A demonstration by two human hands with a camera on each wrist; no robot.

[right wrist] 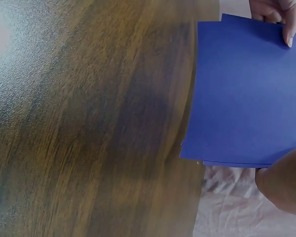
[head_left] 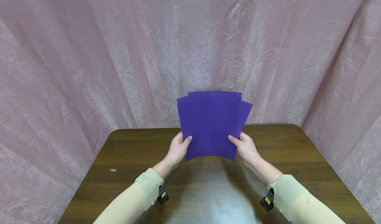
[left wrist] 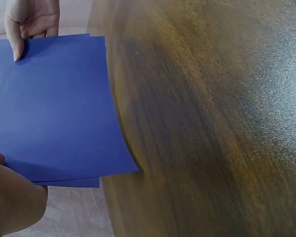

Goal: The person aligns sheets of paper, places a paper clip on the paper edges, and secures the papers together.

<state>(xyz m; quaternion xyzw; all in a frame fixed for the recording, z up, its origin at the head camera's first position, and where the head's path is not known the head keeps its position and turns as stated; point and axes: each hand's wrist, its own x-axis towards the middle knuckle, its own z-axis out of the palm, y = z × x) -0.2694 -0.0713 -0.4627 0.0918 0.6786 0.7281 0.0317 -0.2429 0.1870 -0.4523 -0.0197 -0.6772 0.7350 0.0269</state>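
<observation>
Several purple sheets of paper (head_left: 211, 124) are held up above the table, overlapping unevenly so that their top corners fan out. At the left edge my left hand (head_left: 179, 148) pinches them, thumb on the near face and the other fingers behind. My right hand (head_left: 246, 148) pinches the right edge in the same way. Between the hands the sheets bow a little. In the left wrist view the paper (left wrist: 54, 108) looks blue, and its lower edge curves over the tabletop. The right wrist view shows the stack's offset edges on the sheets (right wrist: 246, 94).
A small paper clip (head_left: 112, 170) lies on the left part of the brown wooden table (head_left: 134, 151). Pink curtains (head_left: 148, 52) hang behind the table and at both sides. A band with a small dark device (head_left: 162, 195) is on each wrist.
</observation>
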